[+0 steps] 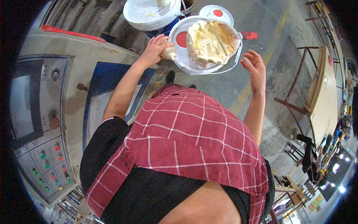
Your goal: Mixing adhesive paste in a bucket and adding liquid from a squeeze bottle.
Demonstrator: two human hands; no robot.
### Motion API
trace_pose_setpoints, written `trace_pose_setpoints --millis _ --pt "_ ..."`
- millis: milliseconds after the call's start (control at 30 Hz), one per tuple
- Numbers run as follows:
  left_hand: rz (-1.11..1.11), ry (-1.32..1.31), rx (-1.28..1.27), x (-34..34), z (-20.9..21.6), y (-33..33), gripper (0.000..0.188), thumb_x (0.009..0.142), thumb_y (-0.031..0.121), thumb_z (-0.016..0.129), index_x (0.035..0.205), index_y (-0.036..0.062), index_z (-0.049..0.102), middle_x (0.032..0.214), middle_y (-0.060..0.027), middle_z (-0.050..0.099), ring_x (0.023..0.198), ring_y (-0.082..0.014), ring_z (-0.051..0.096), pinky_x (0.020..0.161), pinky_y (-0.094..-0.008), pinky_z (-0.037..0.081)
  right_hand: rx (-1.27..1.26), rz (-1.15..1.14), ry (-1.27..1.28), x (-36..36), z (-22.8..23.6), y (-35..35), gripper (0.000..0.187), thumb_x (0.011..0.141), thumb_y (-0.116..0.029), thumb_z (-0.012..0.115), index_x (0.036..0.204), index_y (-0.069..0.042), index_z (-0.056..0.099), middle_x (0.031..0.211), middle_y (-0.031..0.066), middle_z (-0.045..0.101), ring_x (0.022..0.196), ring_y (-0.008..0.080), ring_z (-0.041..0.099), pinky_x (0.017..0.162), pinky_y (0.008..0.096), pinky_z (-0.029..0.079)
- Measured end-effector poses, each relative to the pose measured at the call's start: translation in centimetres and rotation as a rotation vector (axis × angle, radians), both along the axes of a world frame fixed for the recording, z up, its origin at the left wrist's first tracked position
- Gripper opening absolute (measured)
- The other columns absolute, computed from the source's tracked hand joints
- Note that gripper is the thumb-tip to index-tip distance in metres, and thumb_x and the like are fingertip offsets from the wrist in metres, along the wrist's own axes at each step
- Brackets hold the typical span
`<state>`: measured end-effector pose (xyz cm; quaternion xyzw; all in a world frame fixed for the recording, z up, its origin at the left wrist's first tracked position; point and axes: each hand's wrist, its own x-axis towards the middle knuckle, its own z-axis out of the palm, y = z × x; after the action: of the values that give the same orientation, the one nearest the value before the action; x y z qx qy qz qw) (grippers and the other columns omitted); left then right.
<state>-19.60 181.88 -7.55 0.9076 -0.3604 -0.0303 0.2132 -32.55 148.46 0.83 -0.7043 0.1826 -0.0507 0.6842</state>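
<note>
Workshop floor [263, 28]: left hand [153, 51] grasps pale cylinder [169, 54] by white lid [181, 56], left edge, best held steady; right hand [255, 70] empty.

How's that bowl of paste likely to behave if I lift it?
The bowl probably feels heavy with so much paste in it. Its smeared rim may be slippery, and the stick inside might slide if tilted.

Dark red cloth apron [194, 128]: thin white lines, big squares
Black cloth top [156, 194]: short sleeves [101, 143], white-and-red left edge [107, 119]
Shoe [170, 77]: dark
</note>
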Motion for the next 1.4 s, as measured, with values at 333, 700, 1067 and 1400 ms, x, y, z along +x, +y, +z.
trace_pose_setpoints --millis 333,700,1067,1400 --pt "-0.694 -0.277 0.177 5.9 -2.1 -3.3 0.050 0.067 0.001 0.052 0.113 0.0199 0.048 0.130 -0.0032 0.035 0.126 -0.0217 0.023 0.099 -0.0454 0.020 0.029 0.001 -0.067 1.5 0.1 0.9 0.035 0.075 -0.004 0.058 0.107 0.003 0.046 0.095 0.0073 0.056 0.085 0.0132 0.053 0.076 0.0245 0.042" --pt "0.896 -0.134 -0.366 16.8 -3.6 -4.0 0.056 0.057 0.014 0.069 0.108 0.0051 0.048 0.101 -0.0122 0.051 0.102 -0.0298 0.043 0.086 -0.0400 0.037 0.049 -0.090 -0.007 -1.1 2.4 1.6 0.033 0.075 -0.002 0.059 0.107 -0.001 0.048 0.095 0.0059 0.055 0.086 0.0118 0.052 0.077 0.0236 0.042" --pt "0.517 -0.395 -0.809 17.2 1.7 -8.3 0.062 0.048 0.029 0.079 0.092 0.0023 0.045 0.090 -0.0152 0.052 0.084 -0.0314 0.050 0.073 -0.0389 0.040 -0.084 -0.130 0.055 -3.5 5.9 4.1 0.029 0.078 -0.005 0.056 0.105 0.001 0.049 0.091 0.0060 0.056 0.080 0.0119 0.053 0.069 0.0237 0.045" --pt "-0.207 -0.175 -0.672 -1.4 13.0 -11.4 0.050 0.060 0.026 0.068 0.103 0.0080 0.050 0.088 -0.0097 0.056 0.083 -0.0276 0.054 0.071 -0.0371 0.042 -0.930 0.106 -0.406 5.3 9.6 9.5 0.044 0.064 -0.042 0.067 0.088 -0.006 0.056 0.068 0.0110 0.057 0.059 0.0255 0.056 0.054 0.0338 0.045"
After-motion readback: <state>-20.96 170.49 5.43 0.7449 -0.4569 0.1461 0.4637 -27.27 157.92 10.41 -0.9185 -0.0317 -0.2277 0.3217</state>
